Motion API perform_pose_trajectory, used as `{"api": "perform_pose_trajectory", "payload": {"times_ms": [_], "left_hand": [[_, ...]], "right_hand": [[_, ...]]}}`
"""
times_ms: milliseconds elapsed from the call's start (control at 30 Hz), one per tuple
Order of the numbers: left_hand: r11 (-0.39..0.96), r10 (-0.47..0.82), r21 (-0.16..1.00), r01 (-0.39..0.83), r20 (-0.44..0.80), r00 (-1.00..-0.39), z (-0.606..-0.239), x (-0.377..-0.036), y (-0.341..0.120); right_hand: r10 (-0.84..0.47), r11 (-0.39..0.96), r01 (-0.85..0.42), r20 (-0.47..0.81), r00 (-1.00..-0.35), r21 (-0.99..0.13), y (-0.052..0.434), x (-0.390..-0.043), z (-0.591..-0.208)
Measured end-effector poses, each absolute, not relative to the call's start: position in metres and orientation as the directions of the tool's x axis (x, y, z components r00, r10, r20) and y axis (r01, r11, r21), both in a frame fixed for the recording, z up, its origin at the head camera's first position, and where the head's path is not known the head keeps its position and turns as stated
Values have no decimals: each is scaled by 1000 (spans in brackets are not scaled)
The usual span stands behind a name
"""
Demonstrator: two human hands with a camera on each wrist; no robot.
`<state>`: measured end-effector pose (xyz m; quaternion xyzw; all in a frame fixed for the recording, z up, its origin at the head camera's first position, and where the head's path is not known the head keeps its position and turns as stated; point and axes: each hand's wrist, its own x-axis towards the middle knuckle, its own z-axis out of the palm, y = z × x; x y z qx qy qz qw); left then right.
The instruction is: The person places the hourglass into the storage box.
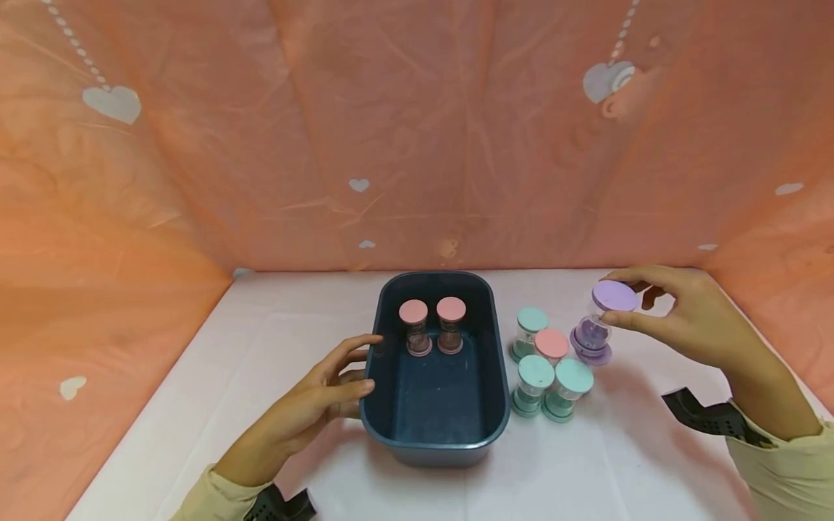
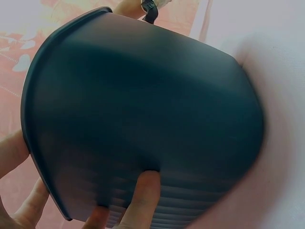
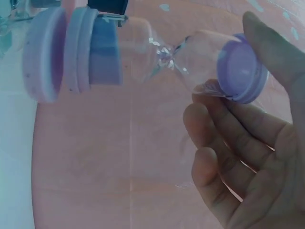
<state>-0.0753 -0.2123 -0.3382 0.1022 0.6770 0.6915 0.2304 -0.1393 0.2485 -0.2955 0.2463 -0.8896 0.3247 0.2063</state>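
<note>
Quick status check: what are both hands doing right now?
Left hand steadies blue tub. Right hand pinches purple hourglass by its top cap. Nothing blocking.

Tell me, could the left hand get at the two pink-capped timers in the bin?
Probably yes: the left hand rests on the bin's near-left wall, the bin is open-topped, and nothing covers the pink-capped timers.

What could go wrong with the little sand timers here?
The right hand pinches only the top cap of the purple timer, so it might slip from that small grip. Four more timers stand crowded right beside it and could get knocked over. Two pink timers already stand in the blue tub, so a careless drop could tip them.
</note>
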Motion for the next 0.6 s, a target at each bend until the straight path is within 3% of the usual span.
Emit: {"api": "perform_pose_trajectory", "payload": {"times_ms": [133,600], "left_hand": [[26,452,981,-193,-184,-873,-338,-77,-212],[28,447,980,-199,-190,-874,-337,-76,-212]], "right_hand": [[-249,650,-524,497,-831,-551,247,-136,-292],[-164,622,-468,480,-862,-628,231,-122,-277]]}}
